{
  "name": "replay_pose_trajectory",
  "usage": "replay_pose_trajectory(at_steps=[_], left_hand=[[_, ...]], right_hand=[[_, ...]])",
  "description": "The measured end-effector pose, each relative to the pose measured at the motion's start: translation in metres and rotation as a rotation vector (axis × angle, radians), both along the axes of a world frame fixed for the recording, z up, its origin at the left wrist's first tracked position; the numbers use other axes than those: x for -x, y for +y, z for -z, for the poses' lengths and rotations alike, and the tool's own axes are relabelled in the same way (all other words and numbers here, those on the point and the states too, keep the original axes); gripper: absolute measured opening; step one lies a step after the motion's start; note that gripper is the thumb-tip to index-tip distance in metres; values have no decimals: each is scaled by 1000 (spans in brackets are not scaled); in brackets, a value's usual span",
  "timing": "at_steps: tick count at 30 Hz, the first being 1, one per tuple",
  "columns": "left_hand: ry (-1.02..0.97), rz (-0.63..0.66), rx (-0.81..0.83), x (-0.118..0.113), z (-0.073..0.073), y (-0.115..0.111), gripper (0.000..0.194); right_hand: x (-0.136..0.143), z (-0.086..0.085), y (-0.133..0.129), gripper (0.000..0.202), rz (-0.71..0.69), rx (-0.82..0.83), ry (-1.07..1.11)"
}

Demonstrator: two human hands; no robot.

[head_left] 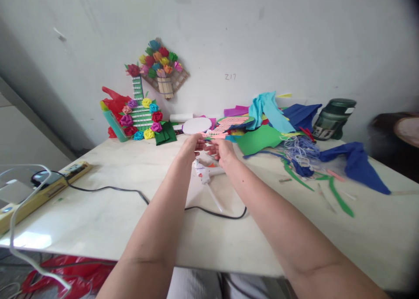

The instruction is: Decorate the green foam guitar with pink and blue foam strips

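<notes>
My left hand [195, 145] and my right hand [221, 150] meet over the middle of the table, their fingers curled close together. Between and just beyond the fingertips is a thin pink strip [218, 135]; both hands appear to pinch it, though the fingers partly hide it. Right below the hands lies a white glue gun [203, 173] with a clear glue stick [214, 197] pointing toward me. Behind the hands are a white oval piece [197, 125] and a woven pink and green piece [231, 123].
Left stand a flower-covered guitar shape [142, 114] and a glue bottle [114, 123]. Right lie green paper [258, 139], tangled string [299, 150], blue cloth [363, 166] and a dark green jar [334, 119]. A black cord [111, 188] runs from a power strip [49, 190].
</notes>
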State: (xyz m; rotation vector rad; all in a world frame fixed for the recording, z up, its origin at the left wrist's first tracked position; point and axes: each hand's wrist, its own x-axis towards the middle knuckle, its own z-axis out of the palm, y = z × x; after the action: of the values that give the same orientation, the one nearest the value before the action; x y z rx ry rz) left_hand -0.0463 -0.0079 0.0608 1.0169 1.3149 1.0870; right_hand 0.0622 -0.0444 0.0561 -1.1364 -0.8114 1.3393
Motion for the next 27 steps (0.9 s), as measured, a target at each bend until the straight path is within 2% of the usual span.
replay_pose_trajectory(at_steps=[15,27], left_hand=[[5,-1,26,2,0,-2,14],[-22,14,13,4,0,-2,14]], right_hand=[[-3,3,4,28,-69,24,38],[-2,3,0,12,-44,-43,-20]])
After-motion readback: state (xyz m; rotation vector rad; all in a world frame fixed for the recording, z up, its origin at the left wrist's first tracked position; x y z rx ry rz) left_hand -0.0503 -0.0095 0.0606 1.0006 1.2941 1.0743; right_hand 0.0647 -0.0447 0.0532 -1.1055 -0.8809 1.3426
